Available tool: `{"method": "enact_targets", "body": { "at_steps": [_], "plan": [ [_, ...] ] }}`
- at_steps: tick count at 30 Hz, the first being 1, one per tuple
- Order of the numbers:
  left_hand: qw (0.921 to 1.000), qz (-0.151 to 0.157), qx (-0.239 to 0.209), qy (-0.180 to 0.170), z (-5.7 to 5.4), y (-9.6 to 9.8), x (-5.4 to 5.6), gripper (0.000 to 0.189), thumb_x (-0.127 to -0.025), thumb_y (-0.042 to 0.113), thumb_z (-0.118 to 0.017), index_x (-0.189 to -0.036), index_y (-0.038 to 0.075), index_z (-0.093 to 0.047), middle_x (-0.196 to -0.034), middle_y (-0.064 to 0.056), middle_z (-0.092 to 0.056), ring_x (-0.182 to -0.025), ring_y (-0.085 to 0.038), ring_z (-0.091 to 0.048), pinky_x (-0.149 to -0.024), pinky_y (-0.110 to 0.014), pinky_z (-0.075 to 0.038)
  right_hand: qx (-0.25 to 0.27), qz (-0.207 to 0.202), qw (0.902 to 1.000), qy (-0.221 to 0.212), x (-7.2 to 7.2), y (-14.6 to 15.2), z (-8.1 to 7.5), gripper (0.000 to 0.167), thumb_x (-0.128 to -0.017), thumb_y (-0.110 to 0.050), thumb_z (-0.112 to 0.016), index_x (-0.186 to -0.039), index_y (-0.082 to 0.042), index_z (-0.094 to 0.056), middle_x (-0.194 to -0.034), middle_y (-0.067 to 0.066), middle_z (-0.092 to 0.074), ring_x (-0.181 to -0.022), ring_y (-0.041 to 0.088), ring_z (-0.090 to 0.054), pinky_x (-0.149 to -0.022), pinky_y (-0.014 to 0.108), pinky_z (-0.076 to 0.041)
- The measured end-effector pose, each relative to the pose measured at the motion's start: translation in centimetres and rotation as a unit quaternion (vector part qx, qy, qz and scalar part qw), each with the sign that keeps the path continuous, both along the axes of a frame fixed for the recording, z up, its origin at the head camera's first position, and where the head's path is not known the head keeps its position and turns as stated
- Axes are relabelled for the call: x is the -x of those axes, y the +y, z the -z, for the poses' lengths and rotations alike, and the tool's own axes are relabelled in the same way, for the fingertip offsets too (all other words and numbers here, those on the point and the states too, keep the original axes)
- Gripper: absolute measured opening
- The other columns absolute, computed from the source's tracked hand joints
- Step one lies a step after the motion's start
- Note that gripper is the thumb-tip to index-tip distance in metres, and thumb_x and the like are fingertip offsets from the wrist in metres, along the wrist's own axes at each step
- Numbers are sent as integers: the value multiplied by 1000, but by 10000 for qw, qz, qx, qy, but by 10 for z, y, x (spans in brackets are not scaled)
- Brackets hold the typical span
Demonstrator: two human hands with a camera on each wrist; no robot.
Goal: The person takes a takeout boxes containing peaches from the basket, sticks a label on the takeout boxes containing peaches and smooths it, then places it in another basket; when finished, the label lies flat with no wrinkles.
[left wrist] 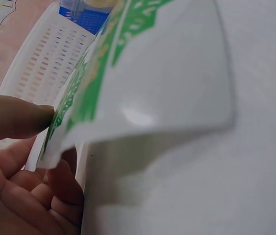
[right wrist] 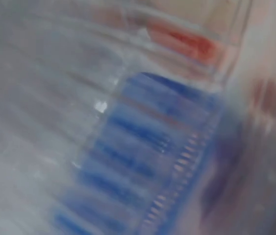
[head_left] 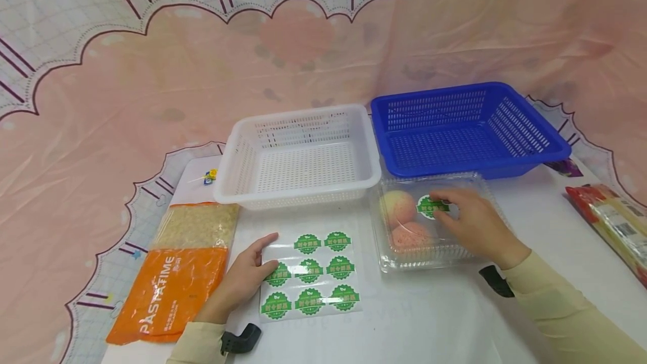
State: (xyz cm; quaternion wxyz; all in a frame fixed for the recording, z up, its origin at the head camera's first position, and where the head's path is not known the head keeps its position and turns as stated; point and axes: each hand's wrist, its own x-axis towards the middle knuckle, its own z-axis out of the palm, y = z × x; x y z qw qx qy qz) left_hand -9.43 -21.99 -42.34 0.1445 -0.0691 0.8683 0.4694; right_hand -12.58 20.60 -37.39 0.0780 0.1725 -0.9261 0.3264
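Observation:
My left hand (head_left: 242,277) pinches the left edge of a sheet of round green-and-white stickers (head_left: 309,270). In the left wrist view the thumb lies over the sheet (left wrist: 177,73) with the fingers below it, and the sheet bends up. To the right stands a clear lidded plastic box (head_left: 386,263) with two peach-like fruits (head_left: 397,209) showing inside. Over its lid, my right hand (head_left: 477,229) holds a single sticker (head_left: 426,207) by its right edge with thumb and fingers. The right wrist view is blurred and shows the clear box wall (right wrist: 39,127) up close.
Behind the sheet stands a white basket (head_left: 298,198). A blue basket (head_left: 470,164) stands directly behind the clear box. An orange pasta bag (head_left: 177,291) lies at the left, with small yellow-and-blue pieces (head_left: 210,176) beyond it. Another food packet (head_left: 611,223) lies at the far right.

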Motion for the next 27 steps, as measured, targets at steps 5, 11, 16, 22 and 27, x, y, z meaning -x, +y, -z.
{"method": "enact_targets", "body": {
  "at_steps": [5, 11, 16, 22, 27],
  "plan": [
    [10000, 38, -14, 23, 1, -1, 1, 59, -97, 12, -64, -152, 18, -44, -144, -13, -52, -108, -23, -55, -109, -49, -40, -128, 71, 9995, -292, 0, -1, -3, 32, -95, -7, -65, -125, 3, -65, -114, 19, -67, -108, 41, -59, -90, 63, -46],
    [10000, 31, -24, 22, 0, -1, 1, 59, -97, 12, -63, -152, 17, -44, -144, -13, -52, -107, -23, -56, -108, -48, -41, -241, -60, 9997, -34, -1, -3, -3, 31, -93, -4, -66, -124, 2, -67, -115, 20, -68, -97, 35, -64, -73, 48, -53],
    [10000, 33, -59, -1, 0, -3, 1, 59, -97, 12, -63, -152, 18, -44, -149, -15, -48, -113, -25, -54, -109, -49, -39, -203, -145, 9996, -136, -1, -4, -4, 31, -94, -3, -65, -124, 1, -67, -117, 19, -67, -80, 23, -58, -55, 29, -41],
    [9999, 68, -90, 31, 1, -4, 1, 59, -97, 12, -64, -152, 17, -44, -151, -16, -45, -118, -27, -51, -111, -51, -36, -307, -75, 9992, -230, -1, -3, -6, 30, -95, -7, -65, -124, 0, -67, -118, 20, -67, -78, 24, -56, -62, 36, -46],
    [9999, 37, -96, 21, 2, -3, 1, 59, -97, 12, -64, -152, 17, -44, -146, -14, -50, -109, -22, -56, -109, -47, -41, -458, 3, 9985, -284, -2, 0, -7, 33, -94, -8, -66, -126, 2, -66, -119, 21, -67, -106, 40, -61, -87, 59, -49]
  ]
}}
